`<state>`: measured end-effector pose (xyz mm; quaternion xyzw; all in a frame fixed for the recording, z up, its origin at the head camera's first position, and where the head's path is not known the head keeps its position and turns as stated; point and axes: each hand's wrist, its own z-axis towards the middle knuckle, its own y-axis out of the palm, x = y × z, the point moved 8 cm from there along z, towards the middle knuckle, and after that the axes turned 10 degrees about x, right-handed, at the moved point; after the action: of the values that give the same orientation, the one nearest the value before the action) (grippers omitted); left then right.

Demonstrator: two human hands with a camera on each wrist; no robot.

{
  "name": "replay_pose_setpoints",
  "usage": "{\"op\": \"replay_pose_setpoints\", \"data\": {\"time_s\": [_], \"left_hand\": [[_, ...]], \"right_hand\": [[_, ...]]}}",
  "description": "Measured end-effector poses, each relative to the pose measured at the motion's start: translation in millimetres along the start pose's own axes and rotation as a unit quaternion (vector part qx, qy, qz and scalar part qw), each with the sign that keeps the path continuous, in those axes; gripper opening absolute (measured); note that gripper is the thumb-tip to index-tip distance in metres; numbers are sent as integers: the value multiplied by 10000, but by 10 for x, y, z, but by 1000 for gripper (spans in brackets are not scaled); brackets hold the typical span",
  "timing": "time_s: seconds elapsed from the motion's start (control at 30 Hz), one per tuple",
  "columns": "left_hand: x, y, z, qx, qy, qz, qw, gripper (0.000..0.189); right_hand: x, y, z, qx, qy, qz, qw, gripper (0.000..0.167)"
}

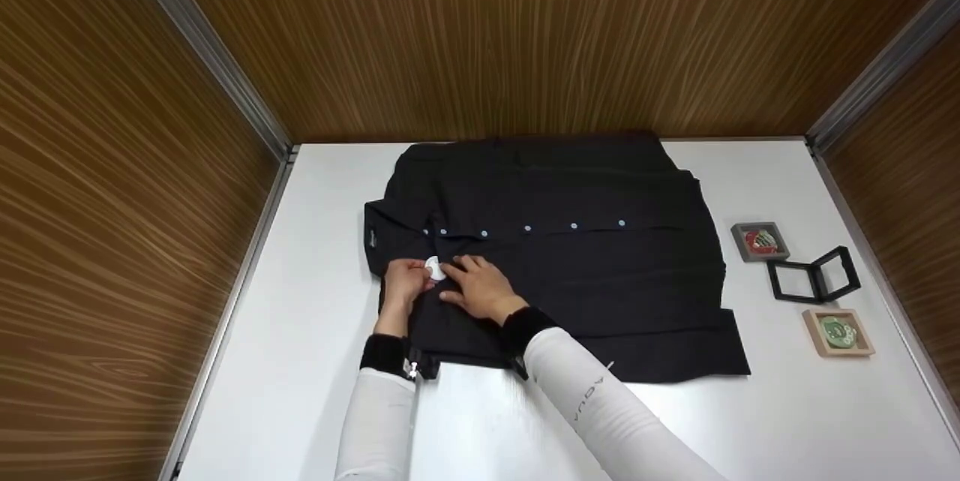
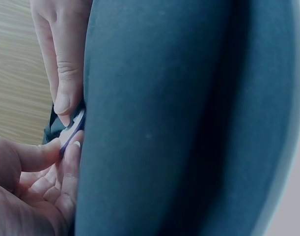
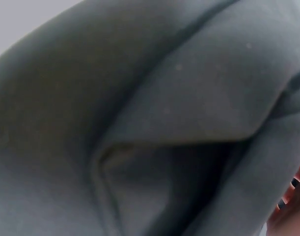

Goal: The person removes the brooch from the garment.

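Note:
A black button-up shirt lies spread on the white table, its collar to the left. My left hand pinches a small round white badge between thumb and fingers, over the shirt front just below the collar. In the left wrist view the badge shows nearly edge-on with a bluish rim. My right hand rests on the cloth with fingers extended, a fingertip right at the badge's edge. Dark fabric fills most of both wrist views and hides part of the hands.
At the table's right side lie a grey box with a red round item, an open black hinged frame and a light wooden box with a green round item. Wood-grain panels border the table at the back and sides.

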<state>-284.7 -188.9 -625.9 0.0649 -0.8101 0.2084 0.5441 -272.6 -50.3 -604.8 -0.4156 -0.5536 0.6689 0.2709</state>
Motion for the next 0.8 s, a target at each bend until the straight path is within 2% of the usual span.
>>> {"op": "replay_pose_setpoints", "data": {"time_s": [0.27, 0.43, 0.57, 0.7, 0.8], "left_hand": [[20, 7, 0, 30, 144, 153, 9998, 23], [29, 0, 6, 142, 186, 284, 9993, 19], [65, -8, -4, 313, 421, 464, 9975, 18], [131, -26, -25, 485, 892, 1034, 9895, 18], [214, -26, -50, 610, 1312, 1665, 9754, 16]], "right_hand": [[15, 7, 3, -95, -4, -87, 9999, 62], [32, -3, -12, -95, 2, 285, 9995, 61], [58, 13, -40, -157, -82, 436, 9989, 62], [80, 36, -67, -275, -181, 457, 9984, 65], [107, 41, -84, -389, -175, 555, 9975, 68]]}}
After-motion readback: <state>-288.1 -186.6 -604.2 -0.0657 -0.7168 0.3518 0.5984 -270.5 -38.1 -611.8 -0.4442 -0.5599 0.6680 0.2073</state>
